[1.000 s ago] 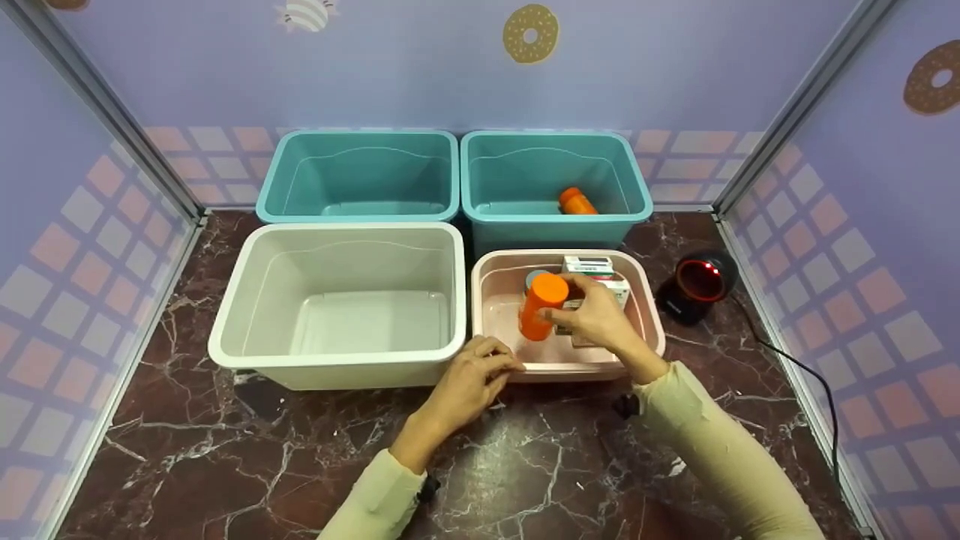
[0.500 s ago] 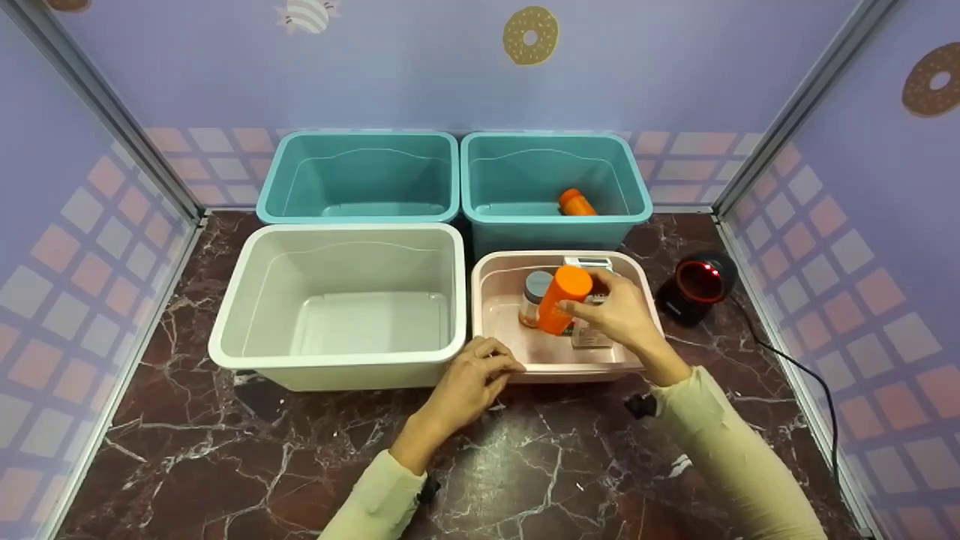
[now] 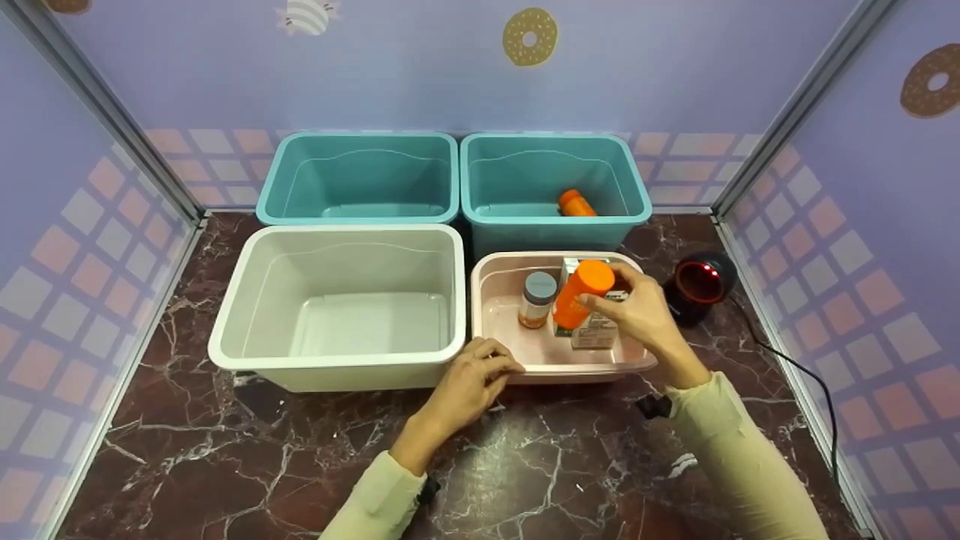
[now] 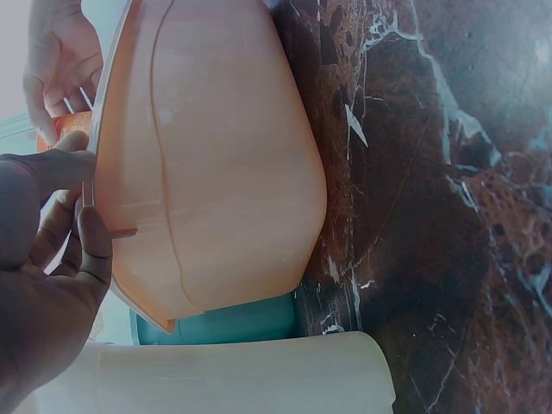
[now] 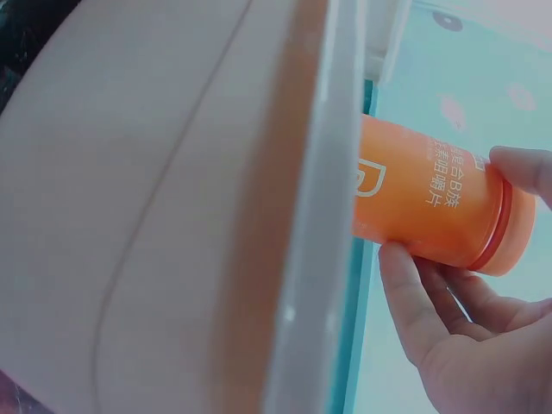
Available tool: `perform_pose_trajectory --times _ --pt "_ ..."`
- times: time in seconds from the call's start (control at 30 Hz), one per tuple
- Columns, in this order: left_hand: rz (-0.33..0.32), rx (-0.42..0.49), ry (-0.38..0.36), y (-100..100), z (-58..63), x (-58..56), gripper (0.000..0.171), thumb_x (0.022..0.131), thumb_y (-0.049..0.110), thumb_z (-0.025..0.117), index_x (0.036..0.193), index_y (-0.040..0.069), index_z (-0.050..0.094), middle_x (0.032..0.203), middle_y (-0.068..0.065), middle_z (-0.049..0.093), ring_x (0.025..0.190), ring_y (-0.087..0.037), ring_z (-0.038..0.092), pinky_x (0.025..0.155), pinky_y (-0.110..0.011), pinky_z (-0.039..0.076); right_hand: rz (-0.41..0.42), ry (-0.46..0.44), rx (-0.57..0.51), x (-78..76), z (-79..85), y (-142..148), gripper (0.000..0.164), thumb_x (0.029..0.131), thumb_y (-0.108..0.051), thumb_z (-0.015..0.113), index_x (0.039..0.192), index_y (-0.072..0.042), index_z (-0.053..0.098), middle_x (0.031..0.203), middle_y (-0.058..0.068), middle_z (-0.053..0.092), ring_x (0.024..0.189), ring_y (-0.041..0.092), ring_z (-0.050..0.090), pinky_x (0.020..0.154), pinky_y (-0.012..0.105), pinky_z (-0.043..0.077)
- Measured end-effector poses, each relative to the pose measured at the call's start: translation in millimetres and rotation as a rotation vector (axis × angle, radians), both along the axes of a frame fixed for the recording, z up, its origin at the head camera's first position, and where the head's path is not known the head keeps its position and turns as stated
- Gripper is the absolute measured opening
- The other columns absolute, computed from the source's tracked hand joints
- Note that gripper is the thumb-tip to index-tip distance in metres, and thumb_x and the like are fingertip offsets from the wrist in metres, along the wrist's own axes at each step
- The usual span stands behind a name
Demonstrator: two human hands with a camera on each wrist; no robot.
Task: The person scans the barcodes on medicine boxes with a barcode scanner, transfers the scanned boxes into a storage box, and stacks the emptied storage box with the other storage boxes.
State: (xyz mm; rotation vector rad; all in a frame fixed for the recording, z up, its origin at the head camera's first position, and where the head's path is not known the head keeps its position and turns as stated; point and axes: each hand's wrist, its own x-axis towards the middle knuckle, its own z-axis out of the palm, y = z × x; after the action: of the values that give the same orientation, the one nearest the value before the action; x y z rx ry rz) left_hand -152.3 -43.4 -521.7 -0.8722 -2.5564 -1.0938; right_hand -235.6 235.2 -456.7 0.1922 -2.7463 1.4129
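Observation:
My right hand point(image 3: 646, 315) grips an orange supplement bottle point(image 3: 579, 300) near its cap, tilted above the pink bin point(image 3: 577, 369). In the right wrist view, white lettering shows on the orange bottle point(image 5: 423, 190), with thumb and fingers on opposite sides. At the bin's near left corner, my left hand point(image 3: 469, 379) pinches the rim, as the left wrist view shows with the hand point(image 4: 60, 233) at the edge. Inside that bin stands a clear jar with a grey lid point(image 3: 536, 301). Beside it are several small medicine boxes point(image 3: 594, 334), partly hidden by the orange bottle and right hand.
A white bin point(image 3: 337, 360) stands left of the pink one. Behind are two teal bins, the left bin point(image 3: 360, 220) and the right bin point(image 3: 555, 220); another orange bottle point(image 3: 576, 204) lies in the right one. A black scanner point(image 3: 699, 289) with red lights and a cable stands at right.
My right hand has moved right with the orange bottle, uncovering the grey-lidded jar and now covering part of the boxes. The left hand has stayed at the rim.

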Motion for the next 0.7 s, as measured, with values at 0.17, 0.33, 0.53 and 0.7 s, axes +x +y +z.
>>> perform_pose_trajectory --times 0.17,0.33,0.53,0.7 --pt "0.001 -0.004 -0.008 0.2 0.4 0.2 0.018 0.086 0.006 0.072 0.100 0.016 0.078 0.101 0.002 0.065 0.101 -0.017 0.056 0.092 -0.032 0.050 -0.019 0.009 -0.015 1.0 5.3 9.5 0.061 0.079 -0.029 0.084 0.131 -0.008 0.061 0.123 0.014 0.069 0.108 0.024 0.062 0.096 0.043 0.050" --pt "0.007 -0.015 -0.007 -0.2 0.6 0.6 0.018 0.087 0.006 0.072 0.100 0.017 0.078 0.101 0.004 0.065 0.102 -0.016 0.056 0.092 -0.031 0.050 -0.033 0.016 -0.044 2.2 7.9 17.9 0.061 0.081 -0.029 0.083 0.132 -0.005 0.060 0.125 0.015 0.068 0.111 0.022 0.061 0.094 0.032 0.050" --pt "0.003 -0.018 0.003 0.0 0.1 0.3 0.018 0.088 0.007 0.071 0.100 0.017 0.078 0.101 0.004 0.064 0.101 -0.016 0.056 0.092 -0.030 0.051 -0.063 0.010 -0.008 4.0 11.2 27.8 0.061 0.082 -0.034 0.082 0.132 -0.006 0.060 0.124 0.013 0.068 0.105 0.019 0.059 0.087 0.025 0.048" --pt "0.010 -0.013 -0.002 -0.2 0.5 0.2 0.019 0.086 0.006 0.072 0.100 0.017 0.077 0.101 0.004 0.065 0.101 -0.016 0.056 0.092 -0.030 0.051 -0.092 0.029 0.012 3.7 14.7 36.3 0.063 0.082 -0.038 0.081 0.132 -0.006 0.060 0.122 0.014 0.068 0.098 0.021 0.058 0.079 0.018 0.045"
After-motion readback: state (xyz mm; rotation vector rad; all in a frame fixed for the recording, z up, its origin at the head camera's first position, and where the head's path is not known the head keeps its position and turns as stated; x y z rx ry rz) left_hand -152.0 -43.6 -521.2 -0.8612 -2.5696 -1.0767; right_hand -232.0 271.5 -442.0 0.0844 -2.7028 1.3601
